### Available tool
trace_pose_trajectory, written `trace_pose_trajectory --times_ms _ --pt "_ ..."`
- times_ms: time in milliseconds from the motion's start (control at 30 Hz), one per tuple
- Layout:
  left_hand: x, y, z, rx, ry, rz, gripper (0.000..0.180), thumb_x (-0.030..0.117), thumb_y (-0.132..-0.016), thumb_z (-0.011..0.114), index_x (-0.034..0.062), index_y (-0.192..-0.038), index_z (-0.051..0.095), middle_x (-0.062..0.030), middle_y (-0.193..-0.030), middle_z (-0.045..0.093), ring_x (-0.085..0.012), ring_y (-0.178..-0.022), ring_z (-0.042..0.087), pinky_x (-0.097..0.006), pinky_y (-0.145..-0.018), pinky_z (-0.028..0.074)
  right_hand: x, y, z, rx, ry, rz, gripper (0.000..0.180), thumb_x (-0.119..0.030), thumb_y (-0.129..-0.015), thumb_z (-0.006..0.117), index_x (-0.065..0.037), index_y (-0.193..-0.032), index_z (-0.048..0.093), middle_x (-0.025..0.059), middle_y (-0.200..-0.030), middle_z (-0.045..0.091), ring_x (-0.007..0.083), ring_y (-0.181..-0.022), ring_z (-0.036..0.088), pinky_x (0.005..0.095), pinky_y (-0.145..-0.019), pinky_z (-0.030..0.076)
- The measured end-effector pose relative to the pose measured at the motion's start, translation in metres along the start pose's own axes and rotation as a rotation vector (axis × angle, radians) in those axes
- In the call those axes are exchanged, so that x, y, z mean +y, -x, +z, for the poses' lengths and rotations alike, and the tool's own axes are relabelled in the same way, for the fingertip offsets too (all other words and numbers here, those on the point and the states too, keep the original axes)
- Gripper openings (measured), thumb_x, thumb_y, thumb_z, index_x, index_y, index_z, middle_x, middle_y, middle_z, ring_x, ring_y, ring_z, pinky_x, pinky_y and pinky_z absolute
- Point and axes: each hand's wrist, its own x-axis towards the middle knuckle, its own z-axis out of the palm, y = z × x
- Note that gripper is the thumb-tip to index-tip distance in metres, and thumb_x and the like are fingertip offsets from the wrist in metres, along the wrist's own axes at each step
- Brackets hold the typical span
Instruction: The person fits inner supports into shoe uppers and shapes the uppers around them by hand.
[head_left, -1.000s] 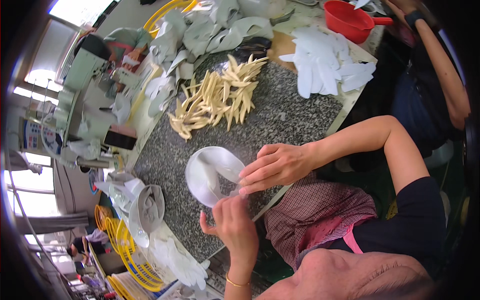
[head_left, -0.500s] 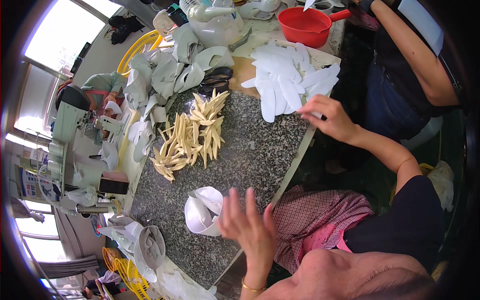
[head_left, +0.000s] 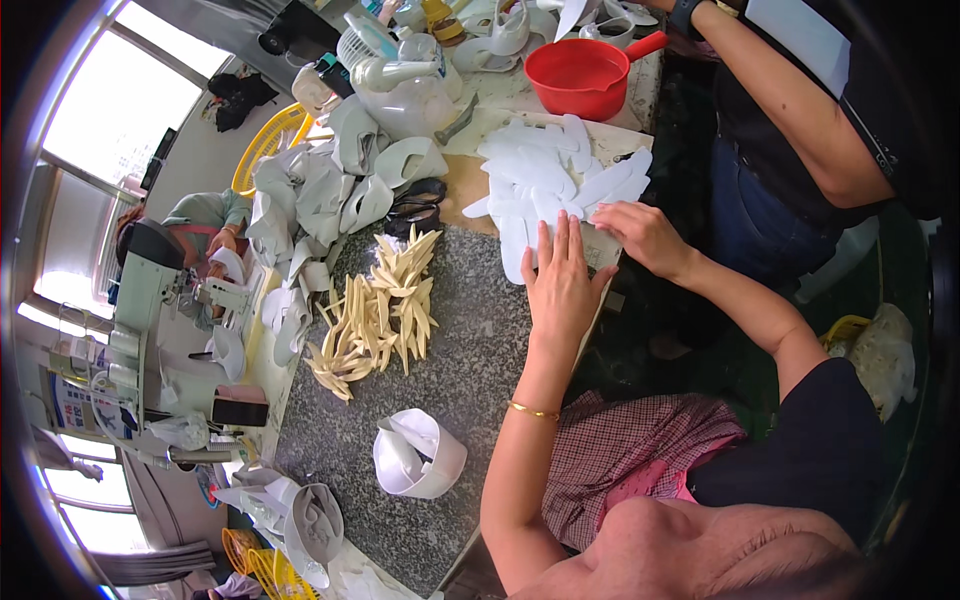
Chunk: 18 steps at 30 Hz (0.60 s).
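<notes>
My left hand [head_left: 562, 288], with a gold bangle on its wrist, lies flat over the near edge of a pile of white, elongated flat pieces [head_left: 540, 165]. Its fingers are stretched out. Beside it, my right hand [head_left: 640, 238] has its fingers bent together at the right edge of the pile; whatever may be in them is hidden. A heap of slim beige curved pieces [head_left: 375, 320] rests on the speckled stone tabletop [head_left: 470, 330]. Toward its near side stands a white looped piece [head_left: 425, 468] with white material inside.
A red long-handled basin [head_left: 578, 85] sits past the pile. Grey-white shoe uppers [head_left: 325, 195] crowd the far left edge, near a black phone [head_left: 240, 405]. A sewing machine [head_left: 150, 260] and a person stand beyond. A co-worker's arm [head_left: 770, 90] is at upper right.
My left hand has moved from beside the white looped piece up to the flat white pile. My right hand stays at the pile's edge, its fingers now more bent. The view has shifted slightly.
</notes>
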Motion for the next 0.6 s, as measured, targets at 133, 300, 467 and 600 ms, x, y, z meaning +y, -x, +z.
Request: trace_pose_trajectory --times_ms 133,300,467,600 --pt "0.010 -0.006 0.007 0.016 -0.060 0.010 0.071 0.048 -0.093 0.057 0.0054 -0.147 0.041 -0.0114 -0.154 0.040 -0.0339 -0.142 0.034 -0.053 -0.113 0.023 0.011 -0.010 -0.003 0.286 -0.198 0.400 0.006 -0.005 -0.094 0.056 0.001 -0.092 0.058 0.0159 -0.087 0.062 0.0283 -0.082 0.064 0.0356 -0.071 0.049" --pt "0.011 -0.007 0.009 0.037 -0.118 -0.005 0.064 0.045 -0.096 0.052 0.0063 -0.146 0.044 -0.0107 -0.152 0.041 -0.0330 -0.142 0.034 -0.052 -0.112 0.023 0.039 -0.039 -0.024 0.775 -0.309 0.459 0.017 -0.014 -0.103 0.050 -0.002 -0.091 0.050 0.0027 -0.077 0.049 0.0073 -0.073 0.044 0.0261 -0.068 0.042" --pt "0.010 -0.003 0.013 0.064 -0.136 -0.010 0.063 0.044 -0.097 0.051 0.0070 -0.147 0.042 -0.0104 -0.154 0.039 -0.0326 -0.143 0.031 -0.053 -0.113 0.022 0.005 -0.077 -0.050 0.909 -0.220 0.058 0.008 -0.010 -0.100 0.056 -0.003 -0.101 0.061 0.0052 -0.096 0.059 0.0092 -0.085 0.053 0.0239 -0.072 0.044" --pt "0.017 -0.002 0.008 0.151 -0.122 0.017 0.063 0.042 -0.097 0.053 0.0081 -0.148 0.041 -0.0098 -0.156 0.036 -0.0319 -0.147 0.026 -0.054 -0.115 0.019 -0.007 -0.086 -0.039 0.717 -0.412 0.105 0.009 -0.006 -0.094 0.065 -0.002 -0.102 0.067 0.0052 -0.095 0.069 0.0094 -0.075 0.064 0.0215 -0.064 0.048"
